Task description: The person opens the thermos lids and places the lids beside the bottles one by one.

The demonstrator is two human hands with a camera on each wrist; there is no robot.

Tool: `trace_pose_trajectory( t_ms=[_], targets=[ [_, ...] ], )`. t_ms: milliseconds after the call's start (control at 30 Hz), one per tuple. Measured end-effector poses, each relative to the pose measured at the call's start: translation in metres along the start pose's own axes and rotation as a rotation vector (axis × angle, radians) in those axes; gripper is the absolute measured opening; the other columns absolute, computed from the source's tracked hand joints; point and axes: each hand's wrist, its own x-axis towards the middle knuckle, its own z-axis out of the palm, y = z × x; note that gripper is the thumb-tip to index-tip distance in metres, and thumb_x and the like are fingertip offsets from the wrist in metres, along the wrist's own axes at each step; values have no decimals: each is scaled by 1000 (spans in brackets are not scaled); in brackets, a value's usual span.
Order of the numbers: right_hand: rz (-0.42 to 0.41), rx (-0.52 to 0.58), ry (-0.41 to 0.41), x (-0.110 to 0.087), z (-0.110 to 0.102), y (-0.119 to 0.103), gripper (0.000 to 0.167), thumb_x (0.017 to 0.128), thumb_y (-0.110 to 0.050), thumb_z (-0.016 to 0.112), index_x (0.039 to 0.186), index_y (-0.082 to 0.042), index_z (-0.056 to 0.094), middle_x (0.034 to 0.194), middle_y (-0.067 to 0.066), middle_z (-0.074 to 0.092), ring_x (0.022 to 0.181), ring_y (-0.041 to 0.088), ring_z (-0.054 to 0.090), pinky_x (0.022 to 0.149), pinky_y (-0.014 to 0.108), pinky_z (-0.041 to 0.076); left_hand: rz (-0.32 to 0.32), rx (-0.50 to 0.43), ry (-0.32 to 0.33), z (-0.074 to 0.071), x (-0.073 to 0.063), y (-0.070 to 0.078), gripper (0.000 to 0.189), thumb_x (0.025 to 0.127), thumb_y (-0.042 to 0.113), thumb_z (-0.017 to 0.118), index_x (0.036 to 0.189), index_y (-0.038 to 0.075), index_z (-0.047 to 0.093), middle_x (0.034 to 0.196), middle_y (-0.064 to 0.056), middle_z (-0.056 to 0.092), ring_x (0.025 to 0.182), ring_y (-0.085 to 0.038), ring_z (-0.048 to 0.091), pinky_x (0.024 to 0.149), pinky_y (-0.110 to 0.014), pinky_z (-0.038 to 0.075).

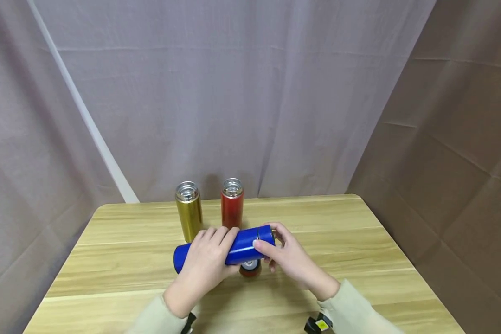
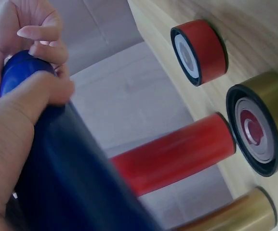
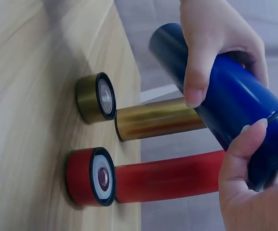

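Note:
A blue thermos flask [image 1: 243, 247] is held tilted sideways above the table, its lid end toward the right. My left hand [image 1: 208, 255] wraps around the flask's body. The blue lid [image 1: 266, 235] is on the flask, and my right hand [image 1: 292, 260] grips it between thumb and fingers. Behind them stand a gold flask [image 1: 189, 218] and a red flask [image 1: 232, 211], both without lids and upright. A red lid [image 3: 81, 177] and a gold lid [image 3: 89, 98] lie on the table with their inner sides up; the gold one is hidden in the head view.
The wooden table [image 1: 359, 269] has its far edge just behind the two standing flasks. Grey curtains [image 1: 242, 102] hang behind it and at the sides. Black wrist devices [image 1: 316, 324] show below the sleeves.

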Motion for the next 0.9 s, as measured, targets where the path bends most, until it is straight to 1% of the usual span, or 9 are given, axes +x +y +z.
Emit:
trace_pose_trajectory(
  t_ms=[133,200,400,533,733,833,900],
  targets=[
    [-15,-35,15,-1,0,1,47,82,-26,78,120,-15,53,105,16,52,57,21,55,48,28,47,25,-28,-8,2,-2,-1,72,63,51,81,118,8,60,94,-5,62,77,-24,60,69,-38,53],
    [-32,-49,16,-2,-1,1,48,81,-26,79,120,-16,53,105,15,53,57,20,56,48,28,48,38,-42,-1,3,-2,-1,73,62,53,81,116,9,61,93,-4,63,75,-23,61,67,-37,54],
    [-99,-42,19,-5,-2,-4,49,79,-22,80,120,-17,55,109,14,51,68,22,63,49,27,49,54,-68,24,-1,2,-1,70,61,54,81,112,10,63,90,-3,63,69,-19,60,62,-34,54],
    [-123,-47,18,-6,-2,-5,49,78,-20,81,120,-17,55,109,15,51,72,24,65,50,28,51,61,-70,23,-6,4,-2,69,60,55,81,110,11,64,88,-1,62,68,-18,61,61,-33,54],
    [-181,-43,-1,-8,0,-3,49,78,-14,80,119,-11,53,112,19,49,82,29,67,64,39,58,76,-68,10,-11,4,-3,72,57,54,83,111,12,64,88,0,62,69,-16,59,61,-32,53],
    [-198,-26,-8,-9,1,-3,49,78,-11,80,119,-11,53,113,19,49,85,30,68,67,40,58,86,-67,11,-12,5,-4,72,55,54,83,111,12,64,87,1,61,69,-16,59,60,-31,53],
    [-203,-22,-13,-10,1,-4,49,79,-11,80,119,-12,53,115,19,49,87,30,68,68,40,58,88,-85,2,-14,6,-5,71,54,52,83,110,13,64,87,2,61,69,-15,59,60,-31,52]
  ],
)
